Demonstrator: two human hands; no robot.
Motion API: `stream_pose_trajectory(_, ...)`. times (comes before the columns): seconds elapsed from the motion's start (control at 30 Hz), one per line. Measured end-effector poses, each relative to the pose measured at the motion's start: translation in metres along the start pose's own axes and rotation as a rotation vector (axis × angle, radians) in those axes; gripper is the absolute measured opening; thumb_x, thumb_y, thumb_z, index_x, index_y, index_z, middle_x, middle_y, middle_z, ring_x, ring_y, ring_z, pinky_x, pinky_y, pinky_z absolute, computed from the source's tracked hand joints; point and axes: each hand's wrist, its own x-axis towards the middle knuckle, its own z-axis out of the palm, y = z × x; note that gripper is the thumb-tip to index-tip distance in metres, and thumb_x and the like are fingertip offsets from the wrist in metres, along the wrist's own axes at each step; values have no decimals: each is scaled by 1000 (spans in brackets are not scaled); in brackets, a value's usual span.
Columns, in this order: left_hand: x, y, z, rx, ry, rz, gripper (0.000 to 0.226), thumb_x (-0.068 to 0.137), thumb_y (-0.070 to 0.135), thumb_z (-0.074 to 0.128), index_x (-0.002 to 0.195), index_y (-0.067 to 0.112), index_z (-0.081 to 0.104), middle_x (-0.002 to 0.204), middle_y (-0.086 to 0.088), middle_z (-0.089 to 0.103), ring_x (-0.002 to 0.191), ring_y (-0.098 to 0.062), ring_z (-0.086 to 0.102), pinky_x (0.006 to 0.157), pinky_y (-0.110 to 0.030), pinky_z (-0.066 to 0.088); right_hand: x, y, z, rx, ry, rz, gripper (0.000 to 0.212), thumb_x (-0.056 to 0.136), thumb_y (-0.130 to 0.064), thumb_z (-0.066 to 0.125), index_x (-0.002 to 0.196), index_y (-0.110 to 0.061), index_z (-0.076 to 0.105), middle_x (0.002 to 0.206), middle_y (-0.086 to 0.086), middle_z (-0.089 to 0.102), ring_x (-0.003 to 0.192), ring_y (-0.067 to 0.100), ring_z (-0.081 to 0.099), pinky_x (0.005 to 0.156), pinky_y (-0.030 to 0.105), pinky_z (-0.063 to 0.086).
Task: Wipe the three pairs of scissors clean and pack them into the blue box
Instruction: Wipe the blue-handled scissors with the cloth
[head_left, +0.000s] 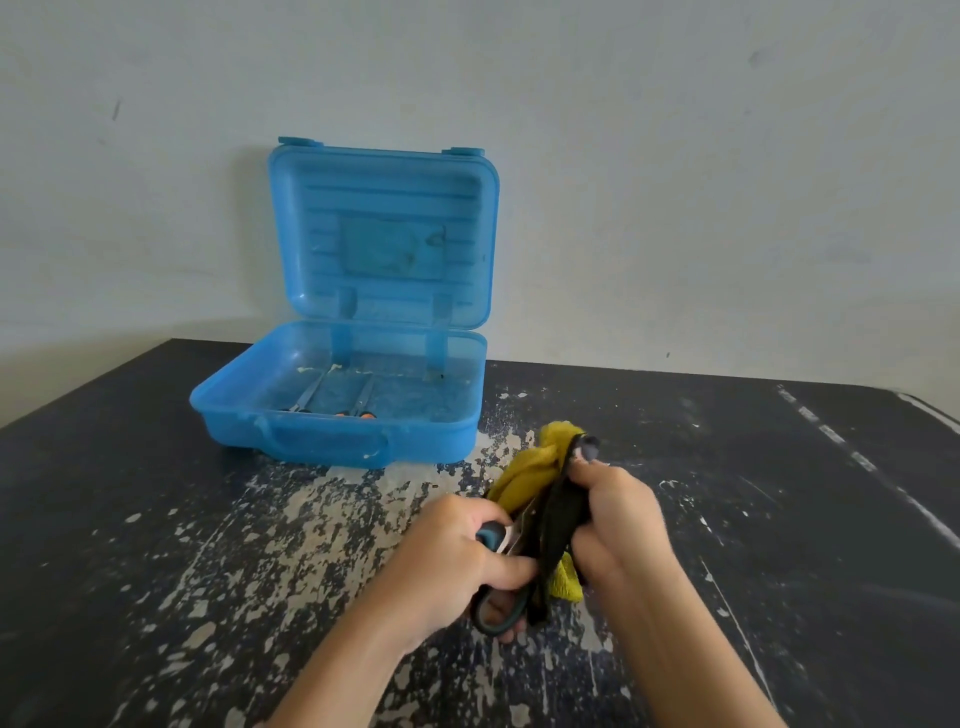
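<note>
Scissors work reaches what looks like its last stage on a black, badly chipped table (779, 519), where a blue box (332, 415) stands with its lid thrown back against a pale wall (675, 156). Two pairs with thin blades and orange handles (353, 414) already lie in the left half of the box's tray, side by side and pointing toward the hinge; dried pale specks mark the tray floor around them.

Nearer the camera and to the right of the box, well clear of it, a yellow cloth (535, 462) with a dark band is bunched around the third pair of scissors (511, 540), a larger pair with teal-and-black handles. The right hand (618, 514) is clenched on the cloth, pressing it against the blades. The left hand (452, 561) grips the handles, fingers curled through and over the lower loop, holding the tool above the table.

By the look of it the wiping of this final pair is under way, with only a strip of bare blade showing between the two hands. The next move would call for drawing the cloth off the blades, closing them, and carrying the pair leftward into the free right side of the tray.
</note>
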Motion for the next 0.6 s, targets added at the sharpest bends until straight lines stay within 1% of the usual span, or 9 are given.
stream_pose_trajectory(0.07, -5, 2, -1, 31, -14, -13, 15, 77, 4, 74, 73, 13, 63, 76, -10, 69, 62, -12, 67, 59, -17, 53, 7, -12, -7, 95, 76, -51, 15, 90, 0, 47, 81, 0, 59, 81, 15, 62, 62, 22, 63, 59, 35, 54)
stream_pose_trajectory(0.13, -6, -1, -5, 73, -36, -31, 11, 76, 6, 74, 75, 11, 65, 78, -11, 68, 70, -18, 63, 71, -29, 52, 14, -27, -19, 171, 151, -128, 15, 91, -5, 51, 80, -5, 60, 84, 11, 63, 55, 15, 64, 47, 27, 54)
stream_pose_trajectory(0.2, -5, 0, -8, -9, -41, -38, 5, 79, -2, 69, 80, -1, 64, 73, -18, 69, 64, -30, 64, 65, -41, 55, 14, -33, -28, 192, 176, -168, 11, 90, -10, 54, 85, -6, 62, 91, 9, 65, 60, 14, 66, 45, 25, 53)
stream_pose_trajectory(0.3, -1, 2, -10, -153, 91, -3, 5, 82, -7, 64, 85, -10, 59, 68, -20, 68, 54, -31, 65, 55, -42, 58, 2, -19, -23, 77, 37, -83, 18, 91, -15, 51, 96, -2, 63, 91, 14, 67, 67, 21, 67, 52, 31, 56)
stream_pose_trajectory(0.37, 1, 2, -8, -152, 204, 20, 8, 82, -2, 66, 86, 0, 60, 69, -9, 71, 61, -22, 69, 60, -36, 59, -15, -2, -9, -60, -102, 2, 24, 92, -15, 48, 91, 3, 64, 88, 20, 69, 72, 28, 66, 62, 38, 57)
stream_pose_trajectory(0.43, 2, 0, -7, -90, 222, 23, 7, 82, 0, 66, 88, 2, 64, 77, -13, 72, 70, -28, 71, 67, -40, 59, -32, 15, 6, -183, -252, 48, 25, 92, -10, 47, 90, 10, 62, 84, 24, 67, 68, 29, 65, 58, 36, 56)
stream_pose_trajectory(0.5, 0, -3, -8, -2, 203, 34, 11, 82, -4, 64, 90, 2, 68, 82, -22, 71, 68, -31, 70, 60, -36, 59, -40, 23, 15, -260, -261, 33, 17, 89, -1, 50, 87, 12, 61, 76, 23, 63, 59, 28, 62, 47, 30, 51)
stream_pose_trajectory(0.53, 0, -4, -9, 52, 200, 45, 12, 82, -5, 63, 91, 2, 68, 83, -23, 70, 66, -29, 70, 57, -33, 58, -42, 23, 18, -270, -239, 10, 14, 87, 5, 50, 81, 10, 62, 72, 21, 63, 57, 26, 62, 46, 29, 50)
stream_pose_trajectory(0.6, 0, -3, -8, 135, 183, 79, 10, 82, -2, 64, 91, 0, 67, 83, -21, 70, 68, -31, 69, 60, -37, 58, -38, 20, 18, -239, -185, -21, 22, 84, 12, 49, 66, 5, 60, 61, 16, 61, 51, 23, 60, 46, 27, 50)
